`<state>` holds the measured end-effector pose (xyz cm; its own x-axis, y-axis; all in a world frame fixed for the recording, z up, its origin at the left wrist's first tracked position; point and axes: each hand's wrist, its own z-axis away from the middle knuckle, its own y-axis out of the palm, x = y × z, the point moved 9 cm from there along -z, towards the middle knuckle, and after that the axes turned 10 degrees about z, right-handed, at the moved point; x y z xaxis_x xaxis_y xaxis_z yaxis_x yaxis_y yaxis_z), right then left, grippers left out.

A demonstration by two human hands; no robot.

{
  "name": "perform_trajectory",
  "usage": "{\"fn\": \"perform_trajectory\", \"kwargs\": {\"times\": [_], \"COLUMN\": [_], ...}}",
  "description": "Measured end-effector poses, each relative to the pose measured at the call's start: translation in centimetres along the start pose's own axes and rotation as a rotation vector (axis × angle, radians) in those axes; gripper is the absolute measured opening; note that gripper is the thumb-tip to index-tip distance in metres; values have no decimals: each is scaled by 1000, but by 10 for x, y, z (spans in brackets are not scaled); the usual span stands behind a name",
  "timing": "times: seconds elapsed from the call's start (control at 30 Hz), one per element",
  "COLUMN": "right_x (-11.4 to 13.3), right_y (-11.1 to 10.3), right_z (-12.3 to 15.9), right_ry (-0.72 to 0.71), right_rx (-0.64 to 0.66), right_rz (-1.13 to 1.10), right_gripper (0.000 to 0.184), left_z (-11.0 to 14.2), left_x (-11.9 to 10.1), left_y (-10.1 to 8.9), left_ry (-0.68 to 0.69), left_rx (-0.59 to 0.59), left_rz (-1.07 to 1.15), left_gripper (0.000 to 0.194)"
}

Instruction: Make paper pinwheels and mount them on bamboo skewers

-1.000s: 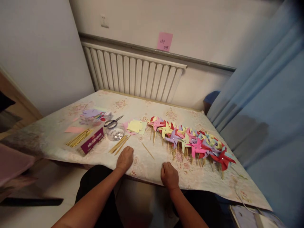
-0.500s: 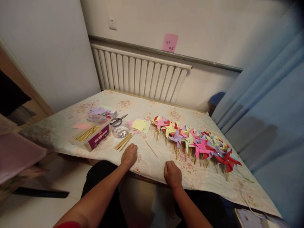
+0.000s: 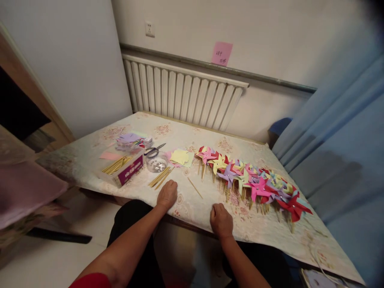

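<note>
My left hand (image 3: 167,195) rests in a loose fist at the table's front edge, just below a small bundle of thin wooden sticks (image 3: 160,179). Farther right, my right hand (image 3: 221,220) lies curled on the same edge. Nothing shows in either hand. A single wooden stick (image 3: 195,188) lies on the cloth between and beyond them. Rows of colourful paper pinwheels (image 3: 258,189) on sticks fill the table's right side. Behind the bundle stand a clear round container (image 3: 157,164) with small shiny pieces and scissors (image 3: 153,151) beside it. Yellow and pink paper sheets (image 3: 180,157) lie to its right.
A purple-fronted box (image 3: 130,172) of sticks stands on the left, with purple and pink paper (image 3: 129,138) behind it. A flowered cloth covers the table (image 3: 192,138). Beyond are a radiator (image 3: 183,94) and wall; a blue curtain (image 3: 339,160) hangs on the right.
The whole view has shifted slightly, so everything appears a little farther right. My hands keep their place on the table edge, and nothing on the table has moved.
</note>
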<state>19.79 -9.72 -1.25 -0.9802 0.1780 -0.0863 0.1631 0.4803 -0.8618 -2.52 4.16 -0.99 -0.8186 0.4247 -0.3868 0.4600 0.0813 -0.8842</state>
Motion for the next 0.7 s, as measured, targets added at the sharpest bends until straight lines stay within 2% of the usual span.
{"fn": "perform_trajectory", "kwargs": {"times": [0.47, 0.7], "right_x": [5, 13], "right_y": [-1, -1], "right_z": [-4, -9], "right_ry": [33, 6], "right_rx": [25, 27], "right_rz": [-29, -41], "right_gripper": [14, 15], "left_z": [1, 1], "left_x": [-1, -1], "left_y": [-1, -1], "left_ry": [8, -5], "left_rx": [-11, 2], "left_rz": [2, -1], "left_gripper": [17, 17]}}
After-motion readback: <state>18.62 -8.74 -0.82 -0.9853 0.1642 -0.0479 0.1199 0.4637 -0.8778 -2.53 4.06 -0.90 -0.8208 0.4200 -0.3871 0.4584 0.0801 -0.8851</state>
